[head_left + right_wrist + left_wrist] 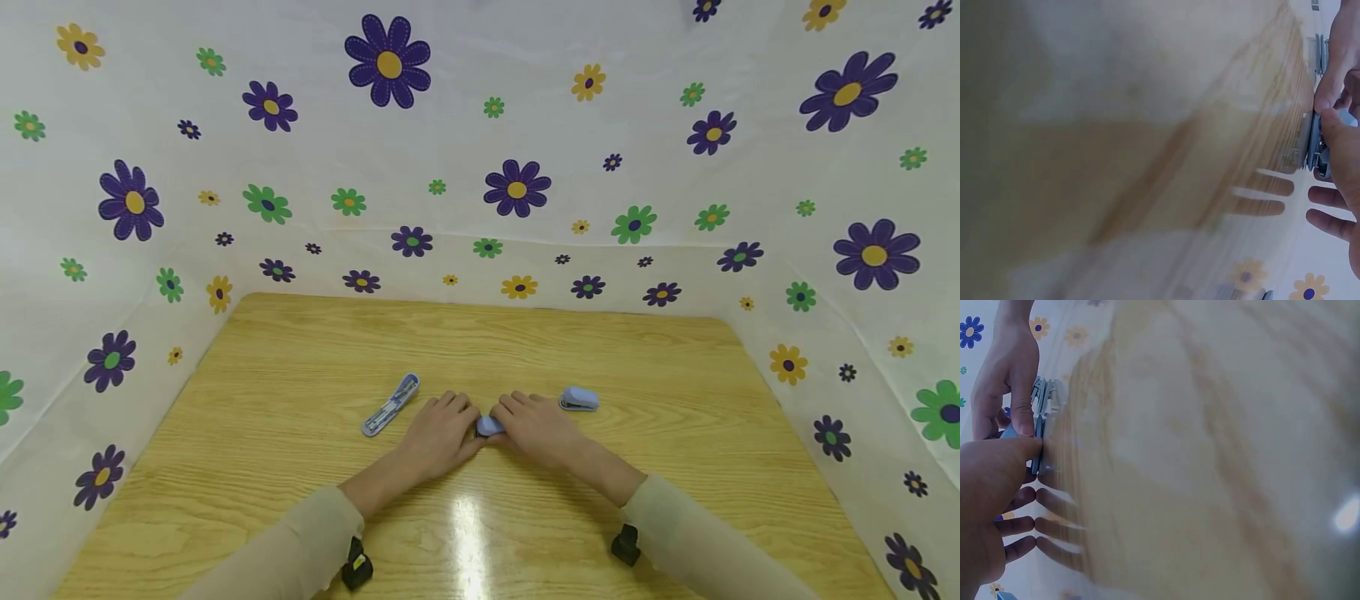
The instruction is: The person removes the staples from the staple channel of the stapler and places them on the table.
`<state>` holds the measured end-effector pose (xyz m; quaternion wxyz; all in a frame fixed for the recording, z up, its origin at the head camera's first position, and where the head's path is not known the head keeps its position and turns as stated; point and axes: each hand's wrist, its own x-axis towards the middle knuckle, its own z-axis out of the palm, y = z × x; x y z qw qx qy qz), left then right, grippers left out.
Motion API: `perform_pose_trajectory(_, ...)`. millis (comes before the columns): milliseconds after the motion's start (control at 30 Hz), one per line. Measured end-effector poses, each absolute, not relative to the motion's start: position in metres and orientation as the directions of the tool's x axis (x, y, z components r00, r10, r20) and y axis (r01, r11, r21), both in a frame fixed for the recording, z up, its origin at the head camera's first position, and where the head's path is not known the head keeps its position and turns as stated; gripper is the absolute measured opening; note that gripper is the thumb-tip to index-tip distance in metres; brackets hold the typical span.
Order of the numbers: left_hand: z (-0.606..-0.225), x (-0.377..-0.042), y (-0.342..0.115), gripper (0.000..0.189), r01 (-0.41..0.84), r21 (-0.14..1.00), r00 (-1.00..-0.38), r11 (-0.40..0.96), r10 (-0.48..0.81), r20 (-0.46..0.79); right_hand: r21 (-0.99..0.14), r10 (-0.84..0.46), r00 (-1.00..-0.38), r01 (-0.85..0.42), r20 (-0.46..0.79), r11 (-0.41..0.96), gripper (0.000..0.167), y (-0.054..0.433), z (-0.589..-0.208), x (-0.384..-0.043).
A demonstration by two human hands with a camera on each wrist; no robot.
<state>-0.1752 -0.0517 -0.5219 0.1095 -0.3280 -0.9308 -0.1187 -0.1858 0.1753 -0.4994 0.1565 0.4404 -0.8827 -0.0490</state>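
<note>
Between my two hands a small light-blue stapler [490,426] is held low at the table, mostly covered by fingers. My left hand [442,435] grips its left end, the thumb along the near edge. From the other side my right hand [538,427] holds it with thumb and fingers, and the stapler's grey metal parts [1324,159] show beside that thumb in the right wrist view. Left of the left hand lies a long stapler [391,406], spread flat with its metal inside facing up. Behind the right hand sits another compact light-blue stapler [580,398].
A glossy wood-grain table [300,350] carries everything and reflects a bright light near its front. White cloth walls [450,150] with printed flowers enclose its back and sides. Small black wrist cameras [357,568] hang at both sleeves [288,546].
</note>
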Motion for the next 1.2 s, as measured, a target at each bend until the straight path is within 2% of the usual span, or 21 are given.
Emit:
perform_pose_trajectory(233, -0.522, -0.175, -0.051, 0.038, 0.642, 0.137, -0.753, 0.754, 0.588, 0.295, 0.216, -0.804, -0.543, -0.777, 0.243, 0.591, 0.031, 0.176, -0.504, -0.186)
perform_pose_trajectory(600, -0.520, -0.174, -0.048, 0.040, 0.620, 0.136, -0.775, 0.773, 0.575, 0.261, 0.243, -0.810, -0.516, -0.778, 0.279, 0.579, 0.032, 0.177, -0.510, -0.189)
perform_pose_trajectory(1200, -0.521, -0.172, -0.047, 0.038, 0.607, 0.139, -0.783, 0.782, 0.559, 0.273, 0.157, -0.836, -0.459, -0.841, 0.301, 0.518, 0.025, 0.180, -0.518, -0.196)
